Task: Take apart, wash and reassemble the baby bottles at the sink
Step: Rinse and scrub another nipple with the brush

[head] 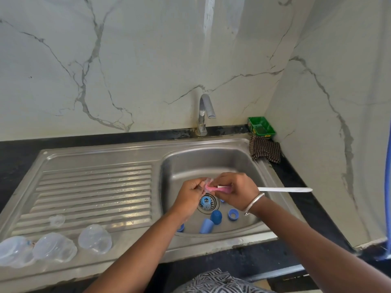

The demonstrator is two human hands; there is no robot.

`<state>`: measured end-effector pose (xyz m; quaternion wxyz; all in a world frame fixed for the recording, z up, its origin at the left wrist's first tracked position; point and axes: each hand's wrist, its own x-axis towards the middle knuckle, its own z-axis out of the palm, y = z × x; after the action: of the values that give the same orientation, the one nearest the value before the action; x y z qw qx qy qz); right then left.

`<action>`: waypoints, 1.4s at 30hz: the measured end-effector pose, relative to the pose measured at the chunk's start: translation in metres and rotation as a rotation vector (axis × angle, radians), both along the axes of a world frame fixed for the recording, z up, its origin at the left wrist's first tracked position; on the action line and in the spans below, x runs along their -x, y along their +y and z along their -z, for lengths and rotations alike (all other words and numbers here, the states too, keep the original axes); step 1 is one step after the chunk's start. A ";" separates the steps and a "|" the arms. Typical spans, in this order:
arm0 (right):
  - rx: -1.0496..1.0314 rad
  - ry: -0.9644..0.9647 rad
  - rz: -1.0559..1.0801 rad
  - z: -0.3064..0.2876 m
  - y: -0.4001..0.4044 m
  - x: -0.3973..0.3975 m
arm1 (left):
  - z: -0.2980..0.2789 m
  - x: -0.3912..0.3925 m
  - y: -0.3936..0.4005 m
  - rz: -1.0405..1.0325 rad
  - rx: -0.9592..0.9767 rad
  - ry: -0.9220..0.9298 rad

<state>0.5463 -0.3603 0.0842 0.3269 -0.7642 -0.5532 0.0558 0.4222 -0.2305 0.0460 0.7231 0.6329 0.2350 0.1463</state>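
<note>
Over the sink basin, my left hand pinches a small clear teat. My right hand grips a bottle brush by its pink part; the pink tip goes into the teat, and the long white handle sticks out to the right. On the basin floor lie blue parts: a piece on the drain, a dark blue cap, a light blue cap and a ring. Three clear bottles lie on the drainboard, with a clear teat behind them.
The tap stands behind the basin with no water running. A green tray and a checked cloth sit in the back right corner. Black countertop surrounds the steel sink, with marble-patterned walls behind and to the right.
</note>
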 end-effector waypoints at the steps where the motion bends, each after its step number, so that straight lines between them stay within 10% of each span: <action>1: 0.006 0.037 0.043 0.000 0.001 0.002 | 0.003 0.000 0.001 -0.007 -0.075 -0.010; 9: 0.085 0.400 0.370 0.004 0.022 0.011 | 0.011 0.000 0.004 -0.019 -0.479 -0.033; 13: 0.090 0.430 0.300 0.003 0.023 0.015 | -0.003 0.000 0.001 0.022 -0.102 0.126; 20: 0.011 -0.395 -0.138 0.005 -0.005 -0.011 | -0.023 0.007 0.014 0.111 0.479 0.262; 25: 0.032 -0.544 -0.034 0.010 -0.001 -0.003 | -0.015 -0.006 0.002 0.008 0.283 0.263; 32: 0.153 0.711 0.490 -0.006 0.036 0.021 | 0.012 -0.003 0.007 -0.068 -0.784 0.051; 37: 0.157 1.289 0.564 -0.024 0.036 0.029 | 0.015 0.002 0.018 -0.024 -1.017 -0.007; 42: 0.121 0.408 0.289 -0.001 0.036 0.019 | 0.001 -0.002 0.012 -0.111 -0.404 0.117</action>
<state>0.5269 -0.3244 0.0848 0.3899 -0.8263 -0.3566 0.1948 0.4237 -0.2183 0.0455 0.5574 0.7585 0.2769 0.1928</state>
